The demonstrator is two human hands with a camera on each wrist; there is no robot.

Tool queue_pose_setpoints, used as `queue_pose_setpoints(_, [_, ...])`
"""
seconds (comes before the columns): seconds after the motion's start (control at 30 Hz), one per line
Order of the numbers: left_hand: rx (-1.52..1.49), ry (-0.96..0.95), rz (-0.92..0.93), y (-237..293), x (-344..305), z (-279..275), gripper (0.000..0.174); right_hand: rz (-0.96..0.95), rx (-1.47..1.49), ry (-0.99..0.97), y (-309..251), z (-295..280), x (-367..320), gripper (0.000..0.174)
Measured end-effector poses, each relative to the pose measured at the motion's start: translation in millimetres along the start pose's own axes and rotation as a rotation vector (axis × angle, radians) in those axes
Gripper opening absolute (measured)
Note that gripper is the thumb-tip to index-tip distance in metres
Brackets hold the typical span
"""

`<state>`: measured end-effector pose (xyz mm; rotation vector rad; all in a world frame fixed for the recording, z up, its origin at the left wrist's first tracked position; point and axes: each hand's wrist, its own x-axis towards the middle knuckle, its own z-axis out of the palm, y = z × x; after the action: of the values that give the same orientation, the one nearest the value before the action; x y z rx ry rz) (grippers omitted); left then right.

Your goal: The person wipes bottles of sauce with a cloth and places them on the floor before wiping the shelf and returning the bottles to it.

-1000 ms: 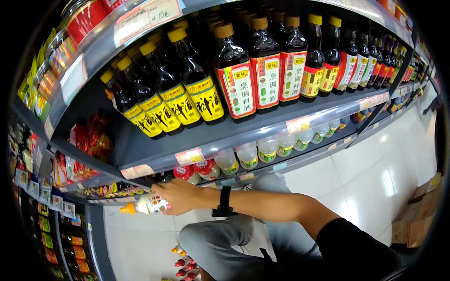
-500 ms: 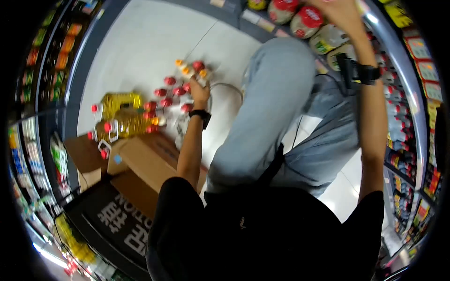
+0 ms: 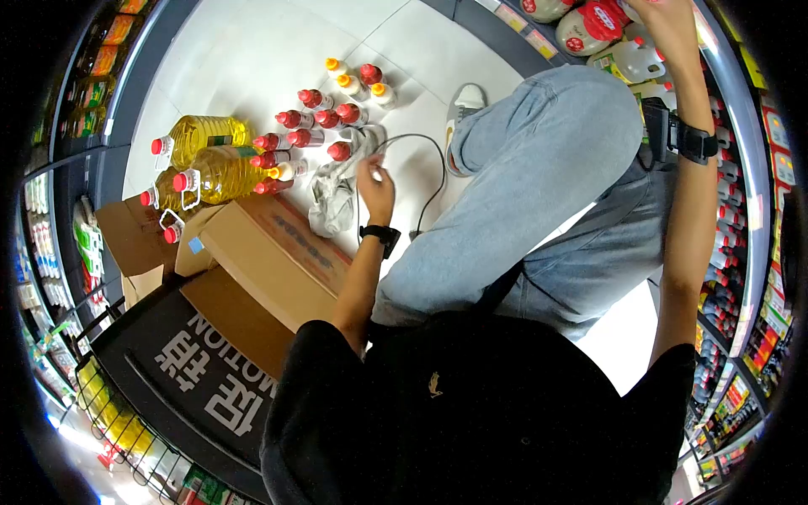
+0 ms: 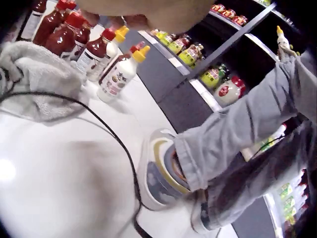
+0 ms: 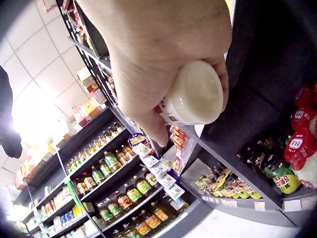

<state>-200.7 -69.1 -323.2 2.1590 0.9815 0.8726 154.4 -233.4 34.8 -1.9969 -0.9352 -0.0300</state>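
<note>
My right hand point(image 5: 168, 54) grips a white squeeze bottle point(image 5: 198, 94), its base toward the camera in the right wrist view; the yellow tip point(image 4: 280, 30) shows in the left wrist view. In the head view that hand point(image 3: 672, 21) is at the top right, beside the shelf. My left hand point(image 3: 375, 189), loosely bent and holding nothing, hovers over the floor next to a grey cloth point(image 3: 332, 198). Beyond it stand red-capped sauce bottles point(image 3: 326, 119) and white bottles with yellow caps point(image 3: 383, 95). In the left wrist view the left hand point(image 4: 153, 14) is partly cut off.
Large oil jugs point(image 3: 223, 174) and an open cardboard box point(image 3: 261, 261) lie to the left, by a black case point(image 3: 202, 370). A black cable point(image 3: 442, 168) loops near my shoe point(image 3: 467, 105). Round red-labelled jars point(image 3: 593, 27) fill a low shelf at right.
The head view has turned from the shelf down to the floor. My left hand has drawn back from the standing bottles toward my body. My right hand remains by the shelf.
</note>
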Motion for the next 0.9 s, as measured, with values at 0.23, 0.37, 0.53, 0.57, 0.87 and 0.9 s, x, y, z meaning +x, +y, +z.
queue_pose_setpoints(0.23, [0.591, 0.051, -0.787, -130.6, -20.7, 8.3, 0.084, -0.186, 0.028, 0.064, 21.8, -3.4, 5.5, 0.049])
queue_pose_setpoints(0.37, [0.482, -0.511, -0.871, -189.6, -21.1, -1.2, 0.094, -0.102, -0.102, 0.086, 22.1, -3.9, -2.8, 0.053])
queue_pose_setpoints(0.53, [0.331, -0.602, -0.699, -237.6, -31.7, 1.5, 0.063, -0.113, -0.27, 0.097, 37.8, -9.7, -2.3, 0.061])
queue_pose_setpoints(0.57, [0.322, -0.579, -0.726, -181.9, -22.2, -18.3, 0.068, -0.115, -0.295, 0.041, 31.1, -23.1, 2.7, 0.064])
queue_pose_setpoints(0.87, [-0.315, -0.237, -0.542, -105.3, -65.9, -105.9, 0.021, -0.072, -0.073, -0.125, 7.5, -24.3, -9.0, 0.069])
queue_pose_setpoints(0.9, [-0.42, -0.205, -0.527, -78.1, -60.1, -118.9, 0.024, -0.074, -0.071, -0.117, 10.6, -20.5, -9.8, 0.069])
